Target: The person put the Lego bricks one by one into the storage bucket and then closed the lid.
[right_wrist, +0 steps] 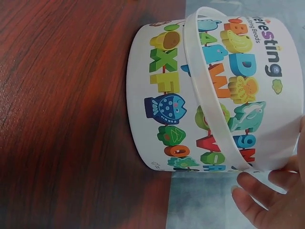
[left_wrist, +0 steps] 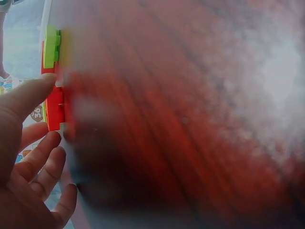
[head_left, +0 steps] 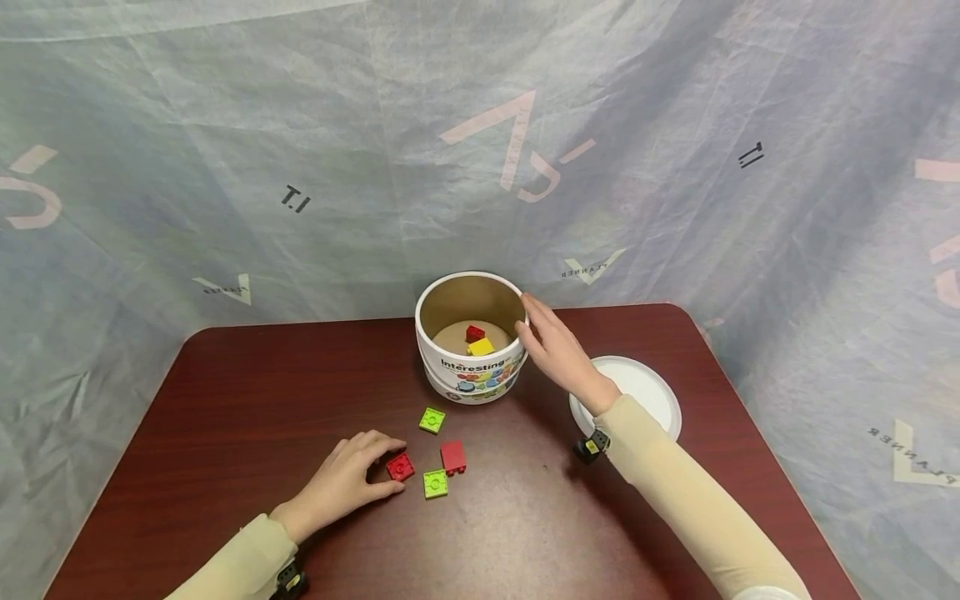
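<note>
My left hand (head_left: 341, 483) is low over the table, thumb and fingers spread either side of a red toy brick (head_left: 401, 467). In the left wrist view the red brick (left_wrist: 55, 109) lies between thumb tip and fingertips. Just right of it are a light green brick (head_left: 435, 483) and another red brick (head_left: 453, 457); a second green brick (head_left: 432, 420) lies nearer the bucket. My right hand (head_left: 558, 346) rests against the right rim of an upright white bucket (head_left: 472, 387), fingers extended along its side. Inside are a red brick (head_left: 475, 334) and a yellow brick (head_left: 481, 346).
A round white lid (head_left: 645, 387) lies on the dark red table (head_left: 285, 392), partly behind the right wrist. The bucket's white carrying handle (right_wrist: 209, 95) hangs down across its printed side. Grey printed cloth (head_left: 375, 167) hangs around the table.
</note>
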Demonstrator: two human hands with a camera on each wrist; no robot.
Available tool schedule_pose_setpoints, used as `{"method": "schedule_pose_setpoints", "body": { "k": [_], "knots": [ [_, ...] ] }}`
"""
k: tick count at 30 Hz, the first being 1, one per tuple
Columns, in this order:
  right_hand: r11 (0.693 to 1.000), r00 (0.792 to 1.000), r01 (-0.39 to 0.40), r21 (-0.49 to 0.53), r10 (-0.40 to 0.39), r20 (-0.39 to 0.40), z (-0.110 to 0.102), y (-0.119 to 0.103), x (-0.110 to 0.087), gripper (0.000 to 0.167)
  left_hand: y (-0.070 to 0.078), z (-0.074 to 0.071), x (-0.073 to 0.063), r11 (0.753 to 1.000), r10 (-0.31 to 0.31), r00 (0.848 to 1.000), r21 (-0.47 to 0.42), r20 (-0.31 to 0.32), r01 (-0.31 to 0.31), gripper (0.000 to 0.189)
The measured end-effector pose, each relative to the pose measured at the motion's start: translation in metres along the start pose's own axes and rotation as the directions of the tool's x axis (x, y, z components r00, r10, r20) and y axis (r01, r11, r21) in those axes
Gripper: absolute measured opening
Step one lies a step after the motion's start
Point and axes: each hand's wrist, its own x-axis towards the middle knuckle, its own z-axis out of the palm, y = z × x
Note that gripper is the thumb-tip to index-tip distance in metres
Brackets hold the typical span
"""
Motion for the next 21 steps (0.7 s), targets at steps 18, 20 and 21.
{"method": "schedule_pose_setpoints", "body": {
  "k": [18,20,21],
  "knots": [
    [0.999,0.999,-0.04,0.036,0.039,0.021,-0.0011,-0.0012,0.0008,0.06,-0.0024,0.0018,0.0003,1.0,0.022,1.0,0.006,0.001,-0.022,0.035],
    [0.998,0.999,-0.043,0.039,0.042,0.023,-0.0007,-0.0015,0.0003,0.06,-0.0021,0.0009,0.0012,1.0,0.02,1.0,-0.003,-0.006,-0.02,0.035],
    [0.998,0.999,-0.047,0.039,0.046,0.027,-0.0005,-0.0013,-0.0002,0.06,-0.0021,0.0002,0.0019,1.0,0.021,1.0,-0.009,-0.011,-0.021,0.036]
  ]
}}
